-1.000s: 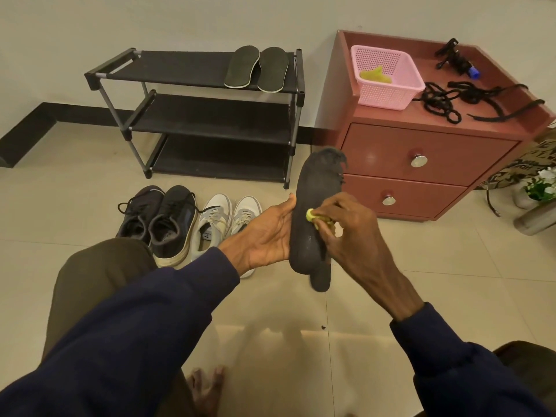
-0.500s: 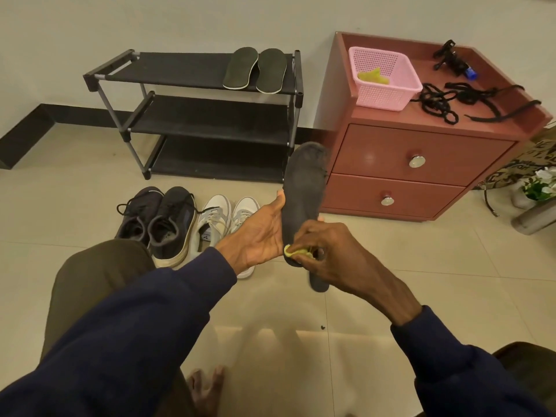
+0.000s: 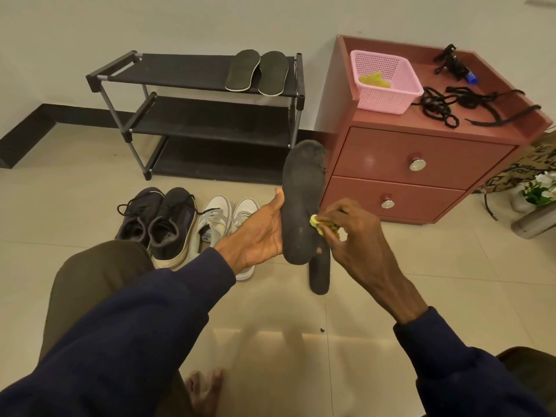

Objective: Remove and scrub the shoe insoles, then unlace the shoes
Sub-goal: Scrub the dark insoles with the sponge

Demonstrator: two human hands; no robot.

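Note:
My left hand holds a dark grey insole upright by its left edge, toe end up. A second dark insole pokes out below and behind it, held in the same grip. My right hand pinches a small yellow-green cloth against the right side of the front insole. On the floor to the left stand a pair of dark laced sneakers and a pair of white sneakers. Two more insoles lie on top of the black shoe rack.
A red two-drawer cabinet stands right of the rack, carrying a pink basket with a yellow cloth inside, black laces and a small black device. A plant and a metal bottle sit at the far right. My knee and bare foot are below.
My right hand with the cloth has slid back up the insole, from its lower end to the middle right edge. The insole has tilted slightly right again.

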